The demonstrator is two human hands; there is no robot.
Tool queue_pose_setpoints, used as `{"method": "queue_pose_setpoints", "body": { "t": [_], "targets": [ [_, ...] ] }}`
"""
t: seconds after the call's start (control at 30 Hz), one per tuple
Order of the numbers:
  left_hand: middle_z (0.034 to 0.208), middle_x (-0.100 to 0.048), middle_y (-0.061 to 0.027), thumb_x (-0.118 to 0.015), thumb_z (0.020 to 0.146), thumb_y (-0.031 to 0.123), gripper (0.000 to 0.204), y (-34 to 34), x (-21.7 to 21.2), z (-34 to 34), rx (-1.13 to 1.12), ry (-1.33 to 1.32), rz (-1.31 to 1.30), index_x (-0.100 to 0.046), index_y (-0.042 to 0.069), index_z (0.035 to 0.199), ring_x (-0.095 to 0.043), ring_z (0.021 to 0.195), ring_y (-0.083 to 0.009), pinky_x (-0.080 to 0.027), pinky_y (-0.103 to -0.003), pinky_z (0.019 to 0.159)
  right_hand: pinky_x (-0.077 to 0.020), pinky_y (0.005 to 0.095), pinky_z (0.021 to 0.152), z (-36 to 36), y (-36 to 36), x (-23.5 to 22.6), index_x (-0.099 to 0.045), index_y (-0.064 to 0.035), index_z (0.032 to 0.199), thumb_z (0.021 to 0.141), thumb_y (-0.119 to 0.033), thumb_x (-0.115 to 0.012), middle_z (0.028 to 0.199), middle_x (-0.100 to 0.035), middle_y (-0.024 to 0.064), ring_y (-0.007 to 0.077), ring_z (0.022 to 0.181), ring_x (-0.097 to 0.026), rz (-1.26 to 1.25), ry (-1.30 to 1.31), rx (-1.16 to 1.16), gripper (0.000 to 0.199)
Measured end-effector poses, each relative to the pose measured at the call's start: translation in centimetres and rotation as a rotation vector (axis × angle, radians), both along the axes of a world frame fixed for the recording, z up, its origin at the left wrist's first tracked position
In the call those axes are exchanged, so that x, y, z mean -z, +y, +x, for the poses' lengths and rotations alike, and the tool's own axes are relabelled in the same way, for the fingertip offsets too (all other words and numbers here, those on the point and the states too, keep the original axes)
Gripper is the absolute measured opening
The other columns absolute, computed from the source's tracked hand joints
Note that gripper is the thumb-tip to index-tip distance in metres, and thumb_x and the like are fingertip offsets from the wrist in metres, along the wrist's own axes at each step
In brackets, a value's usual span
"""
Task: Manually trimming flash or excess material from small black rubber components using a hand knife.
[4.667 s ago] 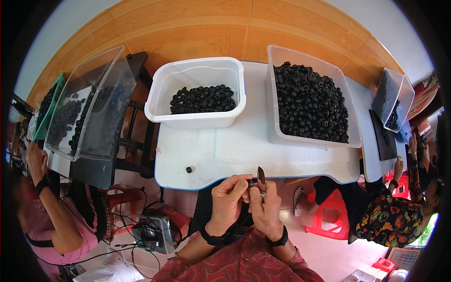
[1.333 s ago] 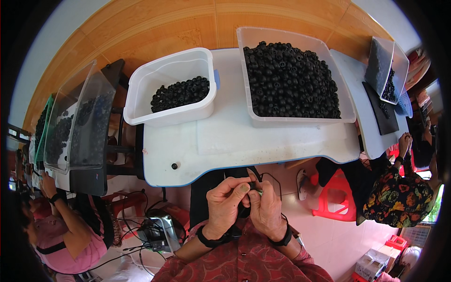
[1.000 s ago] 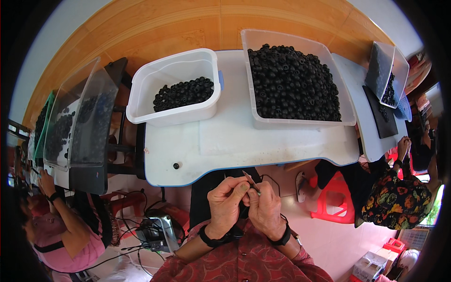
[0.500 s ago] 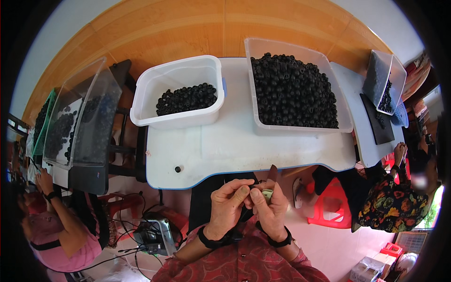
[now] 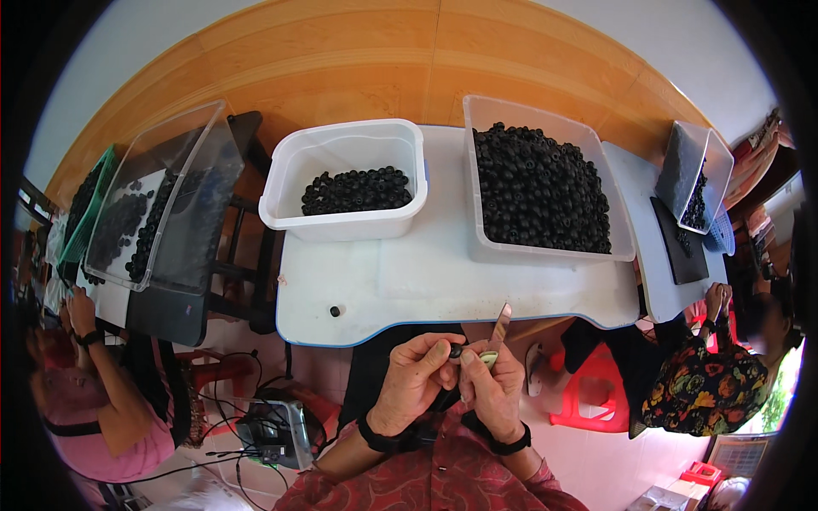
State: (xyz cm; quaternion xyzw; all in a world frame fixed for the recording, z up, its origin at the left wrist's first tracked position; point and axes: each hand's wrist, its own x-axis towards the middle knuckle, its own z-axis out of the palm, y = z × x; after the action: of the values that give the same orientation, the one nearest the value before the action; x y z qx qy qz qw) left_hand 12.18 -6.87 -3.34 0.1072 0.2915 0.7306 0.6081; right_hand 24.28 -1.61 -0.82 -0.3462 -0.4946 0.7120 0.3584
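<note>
holding knife [image 5: 501, 325] beside black bead [image 5: 456, 350]

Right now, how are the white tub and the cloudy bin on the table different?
The white tub looks smaller; the cloudy bin looks bigger.
The white tub has a low patch of black pieces; the cloudy bin has a big heap.
Both sit on the table.

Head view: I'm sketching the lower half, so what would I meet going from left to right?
Pink top → loose black piece → left hand → small black piece at its fingertips → right hand → red stool → floral top.
</note>
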Motion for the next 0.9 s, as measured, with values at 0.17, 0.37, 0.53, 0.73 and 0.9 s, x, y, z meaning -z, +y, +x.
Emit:
{"method": "queue_pose_setpoints", "body": {
  "t": [0.17, 0.37, 0.53, 0.73, 0.9],
  "targets": [
    [0.067, -0.057, -0.0025, -0.059, 0.094, 0.019, 0.024, -0.3, -0.2, 0.0, -0.003, -0.033, 0.022, -0.064, 0.001, 0.109, -0.052, 0.059, -0.01, -0.043, -0.024, 0.056, -0.034, 0.018, 0.044, -0.4, -0.4, -0.4, -0.055, -0.0017, 0.097, 0.095, -0.011, -0.056, 0.064, -0.053, -0.0016, 0.0029, 0.05, -0.045, -0.027, 0.024, 0.002, 0.009],
    [0.077, -0.06, -0.0037, -0.059, 0.093, 0.009, 0.022, -0.8, 0.0, 0.0, -0.048, 0.002, 0.107, -0.063, -0.001, 0.111, -0.055, 0.067, -0.0103, -0.047, -0.024, 0.062, -0.0361, 0.0178, 0.046, -0.6, -0.8, -0.5, -0.054, -0.0017, 0.1, 0.095, -0.012, -0.056, 0.068, -0.056, -0.0005, 0.0029, 0.052, -0.046, 0.018, -0.018, -0.01, 0.011],
    [0.079, -0.061, -0.0029, -0.059, 0.092, 0.008, 0.021, -1.1, -0.1, 0.3, -0.109, 0.062, 0.112, -0.064, 0.0, 0.112, -0.054, 0.068, -0.0089, -0.047, -0.022, 0.063, -0.0385, 0.0173, 0.048, -0.8, -1.3, -1.2, -0.052, -0.0009, 0.103, 0.094, -0.01, -0.058, 0.073, -0.059, 0.0012, 0.0032, 0.056, -0.049, 0.061, -0.04, -0.001, 0.013],
    [0.081, -0.061, -0.0015, -0.06, 0.092, 0.01, 0.022, -1.2, 0.1, 0.1, -0.111, 0.0, 0.107, -0.064, 0.001, 0.112, -0.054, 0.068, -0.007, -0.046, -0.021, 0.062, -0.0432, 0.017, 0.052, -1.2, -1.8, -1.1, -0.05, -0.0002, 0.107, 0.091, -0.005, -0.061, 0.082, -0.064, 0.0042, 0.0049, 0.066, -0.057, 0.131, -0.035, -0.014, 0.019],
    [0.08, -0.061, -0.0013, -0.06, 0.092, 0.012, 0.022, -1.4, 0.1, -0.2, -0.096, -0.037, 0.115, -0.064, 0.002, 0.111, -0.054, 0.067, -0.0069, -0.046, -0.021, 0.062, -0.0438, 0.0171, 0.052, -1.3, -2.1, -1.3, -0.05, -0.0002, 0.108, 0.091, -0.004, -0.061, 0.083, -0.065, 0.0045, 0.0049, 0.067, -0.058, 0.136, -0.041, -0.016, 0.02]
  ]
}}
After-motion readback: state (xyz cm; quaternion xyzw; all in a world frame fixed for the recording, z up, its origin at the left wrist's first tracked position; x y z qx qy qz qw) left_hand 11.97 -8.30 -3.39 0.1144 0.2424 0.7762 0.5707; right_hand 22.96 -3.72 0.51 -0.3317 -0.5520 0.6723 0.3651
